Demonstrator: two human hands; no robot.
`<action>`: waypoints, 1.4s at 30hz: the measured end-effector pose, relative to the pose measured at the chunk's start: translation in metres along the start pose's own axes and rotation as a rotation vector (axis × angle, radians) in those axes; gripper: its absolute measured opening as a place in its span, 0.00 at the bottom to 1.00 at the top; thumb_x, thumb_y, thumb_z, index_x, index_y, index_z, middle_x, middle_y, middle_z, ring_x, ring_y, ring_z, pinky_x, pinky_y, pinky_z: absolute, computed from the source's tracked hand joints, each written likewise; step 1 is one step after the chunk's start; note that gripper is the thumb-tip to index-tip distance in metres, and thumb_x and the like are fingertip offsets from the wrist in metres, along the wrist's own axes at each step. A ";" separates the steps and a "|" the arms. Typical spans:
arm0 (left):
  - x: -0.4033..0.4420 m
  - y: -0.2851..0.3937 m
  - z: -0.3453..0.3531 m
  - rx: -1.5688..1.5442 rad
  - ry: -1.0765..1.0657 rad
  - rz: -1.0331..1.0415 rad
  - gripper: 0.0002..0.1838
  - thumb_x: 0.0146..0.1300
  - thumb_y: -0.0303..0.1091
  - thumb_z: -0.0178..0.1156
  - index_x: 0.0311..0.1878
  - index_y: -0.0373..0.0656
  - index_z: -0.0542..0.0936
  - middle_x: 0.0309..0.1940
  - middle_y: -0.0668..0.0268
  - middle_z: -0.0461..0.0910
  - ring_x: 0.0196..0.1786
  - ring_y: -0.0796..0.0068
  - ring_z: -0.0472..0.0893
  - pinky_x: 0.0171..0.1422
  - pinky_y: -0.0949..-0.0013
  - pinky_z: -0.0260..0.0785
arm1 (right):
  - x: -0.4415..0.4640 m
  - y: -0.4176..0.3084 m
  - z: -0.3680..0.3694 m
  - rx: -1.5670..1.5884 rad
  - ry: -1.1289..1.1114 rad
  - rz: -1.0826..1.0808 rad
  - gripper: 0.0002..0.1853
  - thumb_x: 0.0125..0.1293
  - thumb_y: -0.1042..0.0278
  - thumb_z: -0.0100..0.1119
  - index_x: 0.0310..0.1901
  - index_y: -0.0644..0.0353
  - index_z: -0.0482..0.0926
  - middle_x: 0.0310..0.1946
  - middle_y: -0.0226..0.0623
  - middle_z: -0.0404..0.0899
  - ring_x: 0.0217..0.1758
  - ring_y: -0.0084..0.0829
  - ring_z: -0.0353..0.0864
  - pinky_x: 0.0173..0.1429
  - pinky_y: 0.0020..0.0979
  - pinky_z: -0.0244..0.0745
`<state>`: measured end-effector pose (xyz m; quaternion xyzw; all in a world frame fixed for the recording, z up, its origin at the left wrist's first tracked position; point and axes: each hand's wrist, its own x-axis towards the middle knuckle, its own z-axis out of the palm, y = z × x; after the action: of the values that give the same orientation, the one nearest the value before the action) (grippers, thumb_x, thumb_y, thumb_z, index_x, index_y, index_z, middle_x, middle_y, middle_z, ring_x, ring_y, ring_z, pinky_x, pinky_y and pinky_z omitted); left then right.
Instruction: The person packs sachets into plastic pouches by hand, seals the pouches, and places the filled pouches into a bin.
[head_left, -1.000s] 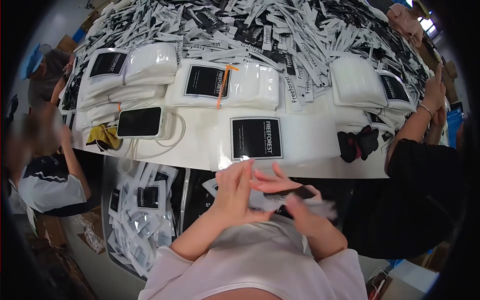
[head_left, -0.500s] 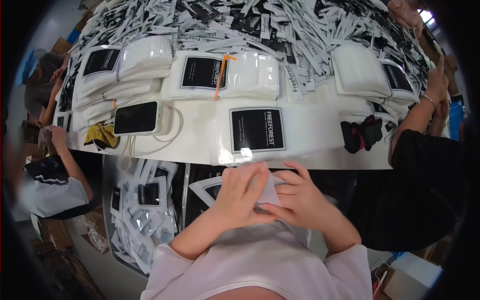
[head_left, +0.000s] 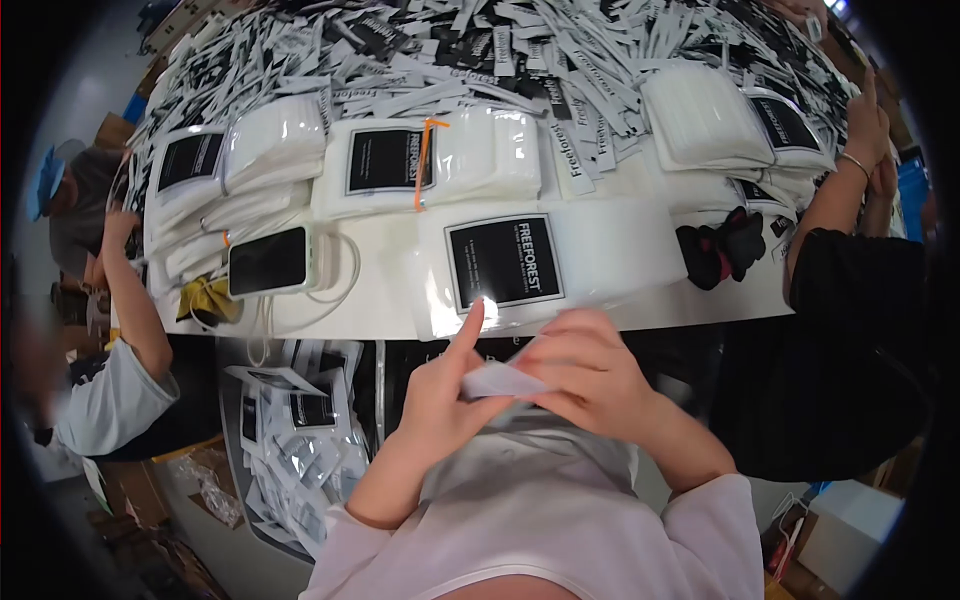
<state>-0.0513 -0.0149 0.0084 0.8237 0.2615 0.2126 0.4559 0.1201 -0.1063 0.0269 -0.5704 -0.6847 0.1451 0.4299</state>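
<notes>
I see a white packet (head_left: 503, 381) between both hands, just this side of the bench (head_left: 382, 290). Right hand (head_left: 593, 376) pinches one end; left hand (head_left: 437, 395) meets the other, index raised, its grip unclear. Looks mid-handling; next move calls for steady support. Packet's printing hidden, right fingers blurred.

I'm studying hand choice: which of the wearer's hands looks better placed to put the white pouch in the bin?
Likely the left hand: both hands are at the white pouch, but it lies nearer the bin; the right hand is farther off.
</notes>
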 end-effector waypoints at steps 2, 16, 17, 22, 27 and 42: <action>-0.005 -0.001 0.005 -0.134 0.110 0.097 0.33 0.47 0.27 0.69 0.59 0.35 0.69 0.27 0.61 0.80 0.25 0.75 0.79 0.25 0.74 0.68 | -0.008 -0.002 0.006 0.152 0.151 0.130 0.14 0.50 0.73 0.65 0.41 0.58 0.78 0.36 0.33 0.77 0.42 0.32 0.73 0.54 0.35 0.65; -0.058 -0.016 -0.063 -0.236 -0.018 0.049 0.14 0.58 0.30 0.53 0.39 0.28 0.80 0.34 0.54 0.80 0.33 0.65 0.75 0.38 0.67 0.65 | -0.012 -0.006 0.070 0.383 -0.072 -0.020 0.15 0.53 0.59 0.63 0.39 0.58 0.79 0.33 0.32 0.80 0.36 0.30 0.77 0.42 0.28 0.68; -0.081 -0.023 -0.080 -0.224 0.114 -0.052 0.14 0.60 0.32 0.53 0.39 0.29 0.80 0.34 0.55 0.80 0.36 0.64 0.75 0.40 0.67 0.66 | -0.008 -0.002 0.061 0.263 -0.110 -0.104 0.20 0.52 0.57 0.63 0.45 0.60 0.78 0.39 0.35 0.79 0.38 0.31 0.78 0.42 0.29 0.70; -0.130 -0.040 -0.144 0.457 0.102 -0.474 0.24 0.54 0.31 0.61 0.56 0.37 0.72 0.43 0.62 0.78 0.45 0.73 0.76 0.50 0.71 0.64 | -0.002 0.055 -0.032 -0.415 -0.026 0.079 0.25 0.46 0.65 0.67 0.49 0.59 0.75 0.50 0.38 0.75 0.58 0.40 0.70 0.60 0.38 0.65; -0.072 -0.027 -0.092 0.168 0.038 -0.283 0.28 0.47 0.26 0.66 0.55 0.38 0.73 0.45 0.59 0.79 0.46 0.66 0.78 0.51 0.67 0.67 | 0.012 0.074 -0.055 -0.672 -0.489 -0.041 0.36 0.45 0.62 0.66 0.59 0.53 0.66 0.63 0.36 0.61 0.65 0.39 0.61 0.64 0.41 0.60; 0.076 -0.018 0.033 0.664 -0.108 0.499 0.31 0.48 0.39 0.65 0.56 0.42 0.70 0.56 0.60 0.68 0.60 0.58 0.66 0.62 0.56 0.59 | 0.028 0.100 -0.078 -0.549 -0.646 -0.181 0.35 0.48 0.59 0.64 0.59 0.57 0.64 0.59 0.42 0.65 0.62 0.43 0.65 0.57 0.38 0.69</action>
<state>0.0221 0.0196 -0.0148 0.9740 0.0838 0.1773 0.1133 0.2449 -0.0729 0.0157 -0.5265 -0.8446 0.0902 0.0371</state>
